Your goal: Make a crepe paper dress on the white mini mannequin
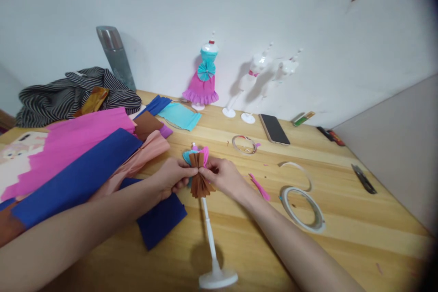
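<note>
My left hand (pixel 174 175) and my right hand (pixel 222 174) both pinch the middle of a brown pleated paper fan (pixel 201 186), shaped like a bow. It lies against a small mannequin stand (pixel 209 232) that is tilted, its white round base towards me. Turquoise and pink paper show around the mannequin's upper part behind the fan. The thumbs meet at the fan's gathered centre. How the fan is joined to the mannequin is hidden.
Coloured crepe paper (pixel 82 169) is heaped at left. A dressed mannequin (pixel 207 73) and two bare ones stand by the wall. A phone (pixel 274 128), tape roll (pixel 304 229), pink paper strip (pixel 259 187) and box cutter (pixel 363 179) lie at right. A flask (pixel 116 57) stands back left.
</note>
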Tool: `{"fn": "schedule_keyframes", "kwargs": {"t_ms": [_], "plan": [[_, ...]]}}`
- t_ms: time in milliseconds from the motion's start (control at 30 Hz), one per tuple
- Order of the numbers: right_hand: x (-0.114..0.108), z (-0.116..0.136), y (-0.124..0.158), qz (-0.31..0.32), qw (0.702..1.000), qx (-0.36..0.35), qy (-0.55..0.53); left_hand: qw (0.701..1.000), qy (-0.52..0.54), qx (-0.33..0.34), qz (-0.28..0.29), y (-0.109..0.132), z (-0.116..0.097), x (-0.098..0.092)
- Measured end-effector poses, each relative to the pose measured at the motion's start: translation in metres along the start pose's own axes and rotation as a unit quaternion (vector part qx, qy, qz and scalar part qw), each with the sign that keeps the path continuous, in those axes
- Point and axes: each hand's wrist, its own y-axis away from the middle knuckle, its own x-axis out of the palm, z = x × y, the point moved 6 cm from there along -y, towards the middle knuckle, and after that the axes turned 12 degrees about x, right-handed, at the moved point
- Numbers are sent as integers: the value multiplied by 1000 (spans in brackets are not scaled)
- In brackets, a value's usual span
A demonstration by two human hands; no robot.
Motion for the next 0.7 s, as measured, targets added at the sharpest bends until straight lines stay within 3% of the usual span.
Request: {"fn": "schedule_keyframes", "kwargs": {"t_ms": [100,300,367,500,700], "plan": [[3,-7,-5,21,992,11,-120,1000,29,9,-3,2,-3,1],[-5,-2,2,74,935,14,-346,994,28,95,-54,11,-31,3],[-14,7,10,81,925,-4,-371,988,28,138,-56,19,-44,6],[-31,28,28,106,917,-63,-379,975,62,214,-6,39,-67,14],[-48,42,45,92,924,-117,-353,959,86,265,40,54,-80,23]]}}
